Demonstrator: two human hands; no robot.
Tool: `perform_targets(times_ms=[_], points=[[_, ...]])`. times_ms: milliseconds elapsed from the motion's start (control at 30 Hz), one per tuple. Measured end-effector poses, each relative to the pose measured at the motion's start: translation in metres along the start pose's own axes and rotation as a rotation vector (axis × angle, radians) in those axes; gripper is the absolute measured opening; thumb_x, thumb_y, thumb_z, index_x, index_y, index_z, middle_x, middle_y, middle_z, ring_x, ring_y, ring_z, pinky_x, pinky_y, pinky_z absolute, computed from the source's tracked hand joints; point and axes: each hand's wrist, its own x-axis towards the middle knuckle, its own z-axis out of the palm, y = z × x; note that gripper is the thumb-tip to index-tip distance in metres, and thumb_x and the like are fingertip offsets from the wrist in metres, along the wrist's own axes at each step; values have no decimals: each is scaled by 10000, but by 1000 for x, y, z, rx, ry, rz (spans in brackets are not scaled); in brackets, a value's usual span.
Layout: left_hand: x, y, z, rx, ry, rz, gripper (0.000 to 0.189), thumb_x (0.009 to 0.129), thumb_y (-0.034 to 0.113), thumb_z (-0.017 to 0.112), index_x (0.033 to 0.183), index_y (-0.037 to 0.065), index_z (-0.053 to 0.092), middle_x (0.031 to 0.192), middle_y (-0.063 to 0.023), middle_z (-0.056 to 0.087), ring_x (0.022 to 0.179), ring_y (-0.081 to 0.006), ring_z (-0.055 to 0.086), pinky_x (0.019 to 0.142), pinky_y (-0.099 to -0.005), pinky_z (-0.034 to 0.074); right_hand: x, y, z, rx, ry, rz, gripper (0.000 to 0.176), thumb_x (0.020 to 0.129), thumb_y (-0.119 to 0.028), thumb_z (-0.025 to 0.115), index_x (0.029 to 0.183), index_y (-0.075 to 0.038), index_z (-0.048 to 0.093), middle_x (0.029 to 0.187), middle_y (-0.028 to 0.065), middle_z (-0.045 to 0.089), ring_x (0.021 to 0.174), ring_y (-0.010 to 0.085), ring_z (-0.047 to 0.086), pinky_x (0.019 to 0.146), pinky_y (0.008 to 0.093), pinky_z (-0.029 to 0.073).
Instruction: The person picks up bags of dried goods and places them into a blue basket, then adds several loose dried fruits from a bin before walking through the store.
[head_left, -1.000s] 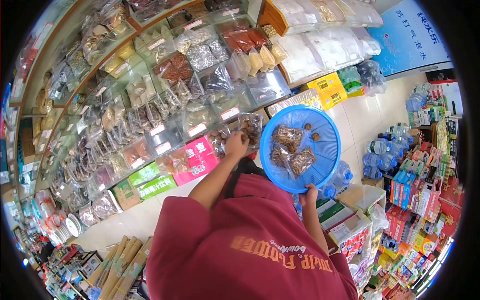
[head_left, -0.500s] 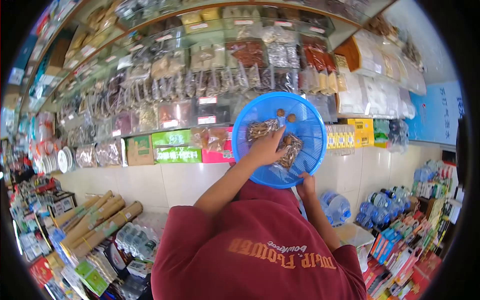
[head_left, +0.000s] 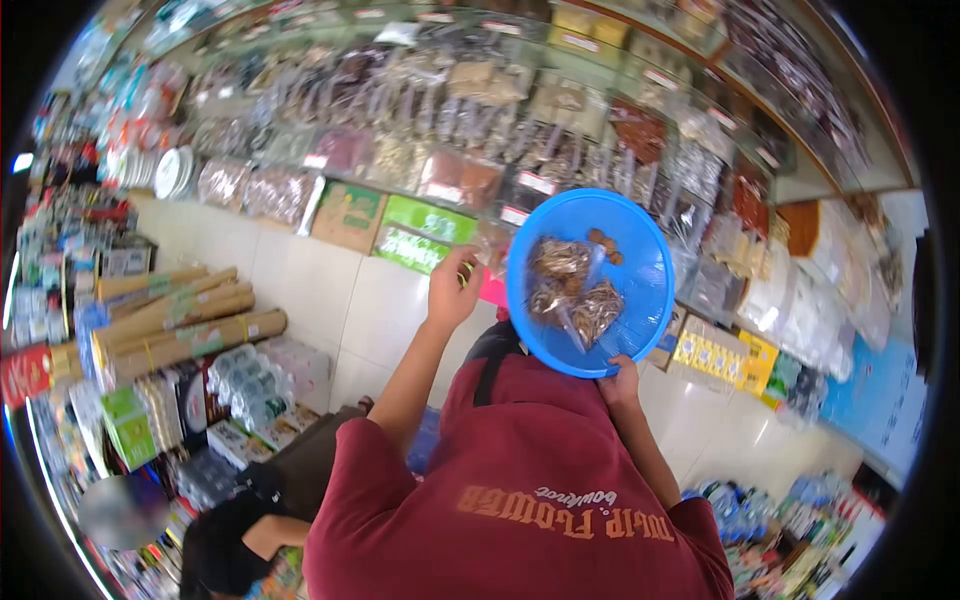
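Observation:
My right hand (head_left: 621, 380) grips the near rim of a round blue plastic basket (head_left: 650, 290). Inside lie clear bags of dried brown pieces, one bag (head_left: 562, 260) toward the far left and another (head_left: 598, 312) nearer the middle. Small brown lumps (head_left: 604, 246) rest near the far side. Outside the basket, to its left, my left hand (head_left: 455, 287) is raised with fingers bent and apart, nothing visible in it. Its fingertips are close to a clear bag (head_left: 492, 243) at the shelf front, beside green boxes (head_left: 412, 246).
Shelves of bagged dried goods (head_left: 465, 175) run across the far side. Cardboard rolls (head_left: 190, 325) and bottle packs (head_left: 250, 385) stand on the left floor. Another person in dark clothes (head_left: 215, 540) is at lower left. More bottles (head_left: 735, 505) lie at lower right.
My left hand has come out of the basket and moved left toward the shelf front. The view has turned, the basket sits slightly further right, and another person now shows at lower left.

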Motion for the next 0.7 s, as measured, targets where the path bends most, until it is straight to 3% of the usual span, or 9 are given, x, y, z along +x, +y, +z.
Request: perform_targets(times_ms=[100, 233, 300, 367, 433, 467, 533, 600, 700], points=[[-15, -13, -17, -58, 219, -119, 211, 835, 23, 585, 1044, 23, 559, 789, -40, 590, 610, -87, 513, 515, -233, 417, 28, -4, 8, -3, 22, 67, 371, 696, 42, 429, 1063, 16, 480, 1031, 130, 534, 926, 318, 569, 886, 494, 475], [-63, -54, -7, -13, 408, -194, 231, 837, 32, 591, 1062, 27, 541, 812, -49, 573, 633, -98, 529, 559, -238, 436, 76, -5, 20, -207, -58, -53, 385, 688, 67, 435, 1067, 9, 475, 1037, 120, 520, 939, 315, 566, 869, 494, 484], [-96, -69, 5, -65, 394, -298, 213, 854, 51, 575, 1061, 21, 536, 822, -58, 572, 647, -104, 534, 570, -242, 443, 84, -5, 33, -328, -84, -123, 404, 682, 80, 437, 1079, 8, 473, 1033, 117, 521, 937, 315, 565, 864, 490, 487], [-118, -82, 16, -131, 373, -407, 199, 871, 70, 558, 1060, 15, 531, 833, -66, 572, 662, -110, 539, 581, -246, 450, 78, -6, 63, -449, -110, -18, 460, 671, 102, 436, 1116, -10, 465, 1026, 106, 523, 918, 312, 567, 850, 479, 494], [-136, -88, 19, -315, 362, -459, 195, 933, 145, 481, 1060, 3, 523, 837, -75, 577, 670, -113, 535, 587, -252, 453, 93, 7, 58, -440, -190, 32, 496, 675, 90, 443, 1154, -41, 459, 1046, 112, 515, 955, 320, 554, 867, 492, 485], [-143, -88, 18, -401, 347, -509, 318, 990, 260, 353, 1061, 4, 528, 843, -70, 582, 654, -115, 526, 570, -243, 436, 98, 15, 56, -365, -192, 102, 501, 672, 86, 448, 1155, -47, 459, 1061, 120, 508, 982, 323, 543, 877, 499, 480], [-151, -82, 10, -460, 349, -540, 367, 998, 298, 312, 1062, 13, 533, 844, -66, 583, 654, -119, 526, 566, -241, 429, 99, 25, 68, -318, -217, 178, 507, 670, 83, 452, 1157, -54, 460, 1076, 128, 502, 1010, 326, 531, 888, 506, 474], [-154, -86, 1, -521, 346, -556, 417, 1005, 337, 270, 1062, 21, 538, 845, -62, 585, 654, -122, 526, 561, -239, 421, 87, 41, 81, -265, -141, 276, 510, 659, 82, 458, 1153, -47, 461, 1092, 141, 491, 1040, 333, 513, 908, 518, 462], [-160, -103, -8, -536, 347, -542, 475, 1005, 382, 226, 1058, 34, 546, 848, -55, 587, 661, -125, 528, 563, -239, 418, 96, 59, 95, -364, -23, 233, 512, 652, 93, 450, 1142, -51, 465, 1085, 140, 491, 1035, 334, 514, 915, 511, 463]])
